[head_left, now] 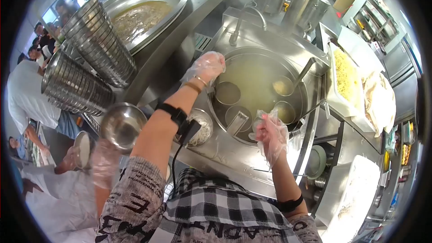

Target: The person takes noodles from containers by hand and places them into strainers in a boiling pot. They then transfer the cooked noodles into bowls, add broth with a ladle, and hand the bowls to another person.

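My left hand (208, 66), in a clear plastic glove, is closed at the upper left rim of a round cooking pot (252, 69) of cloudy liquid; what it grips is hidden. At the pot's lower right edge is my right hand (271, 131), also gloved, its fingers curled in; I cannot make out what they hold. Several strainer baskets hang in the pot. One strainer (282, 85) at the upper right holds pale food, and another (285, 112) sits below it. A strainer handle (237, 122) lies between my hands. Beside my left forearm is a bowl of white strands (200, 128).
Stacked metal bowls (96, 40) and a wide pan of broth (141, 18) stand at the left. Near a metal bowl (122, 126), a co-worker's gloved hand (105, 162) is blurred. A faucet (240, 24) rises behind the pot. Yellow noodles (345, 74) fill a tray at the right.
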Motion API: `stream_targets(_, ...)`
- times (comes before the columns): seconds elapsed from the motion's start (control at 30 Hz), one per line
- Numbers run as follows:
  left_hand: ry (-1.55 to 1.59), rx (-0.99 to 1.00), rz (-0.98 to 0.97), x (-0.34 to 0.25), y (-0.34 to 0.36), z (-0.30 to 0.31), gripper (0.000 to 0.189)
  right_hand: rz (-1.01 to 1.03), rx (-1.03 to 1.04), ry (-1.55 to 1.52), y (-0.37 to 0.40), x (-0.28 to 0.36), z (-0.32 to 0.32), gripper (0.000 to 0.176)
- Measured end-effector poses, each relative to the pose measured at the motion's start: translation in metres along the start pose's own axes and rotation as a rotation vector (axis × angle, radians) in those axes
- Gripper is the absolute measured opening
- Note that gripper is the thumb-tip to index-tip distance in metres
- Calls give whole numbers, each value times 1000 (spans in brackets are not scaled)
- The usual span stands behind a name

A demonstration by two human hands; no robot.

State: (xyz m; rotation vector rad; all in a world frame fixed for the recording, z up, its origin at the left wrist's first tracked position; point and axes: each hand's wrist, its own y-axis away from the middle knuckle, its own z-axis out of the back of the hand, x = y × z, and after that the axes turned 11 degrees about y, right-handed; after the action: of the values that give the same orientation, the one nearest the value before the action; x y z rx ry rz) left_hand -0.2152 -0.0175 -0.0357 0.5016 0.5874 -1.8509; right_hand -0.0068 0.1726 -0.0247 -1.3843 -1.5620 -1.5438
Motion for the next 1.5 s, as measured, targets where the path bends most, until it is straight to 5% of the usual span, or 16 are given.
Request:
stream_targets(0.1, 109, -294, 33, -43, 25, 8, 11, 8, 231, -41, -15, 19, -14, 35)
stream_targets(0.17, 129, -363, -25, -63, 50, 20, 10, -75, 617, -273, -50, 13, -27, 39)
stream_targets(0.23, 147, -433, -89, -85, 78, 33, 10, -378, 572, -537, -60, 25, -68, 39)
stream_targets(0.3, 743, -556, -83, -103, 106, 38, 5, -255, 550, -622, -72, 15, -94, 36)
stream_targets(0.47, 506, -366, -216, -120, 168, 60, 30, 43, 244, -401, -62, 9, -84, 23)
stream_targets(0.57, 295, -385, -250, -75, 194, 83, 52, -104, 499, -584, -55, 19, -28, 25)
stream_targets(0.67, -246, -505, 196, 34, 229, 91, 61, -231, 526, -515, -61, 12, 7, 26)
stream_targets(0.73, -427, -208, 629, 78, 246, 106, 74, -335, 583, -581, -63, 11, 18, 25)
stream_targets(0.77, -439, -46, 783, 93, 252, 105, 65, -403, 552, -545, -60, 14, 21, 26)
stream_targets(0.83, -313, 212, 650, 151, 277, 94, 53, -510, 503, -497, -58, 18, 26, 28)
stream_targets(0.93, -109, 362, 707, 180, 290, 82, 44, -342, 556, -313, -41, 24, 37, 32)
stream_targets(1.13, -119, 380, 569, 199, 304, 86, 32, -243, 400, -105, -31, -10, 53, 34)
stream_targets(1.2, -162, 359, 356, 202, 312, 86, 23, -473, 409, -179, -51, -5, 58, 27)
stream_targets(1.27, 572, -136, 645, 97, 282, 116, 14, -569, 437, -313, -57, -4, 55, 25)
stream_targets(1.47, 907, -184, 870, 71, 240, 100, 5, -504, 341, -293, -47, 4, 42, 13)
stream_targets(1.5, 1142, -204, 851, 67, 235, 91, 4, -376, 351, 4, -50, 1, 42, 5)
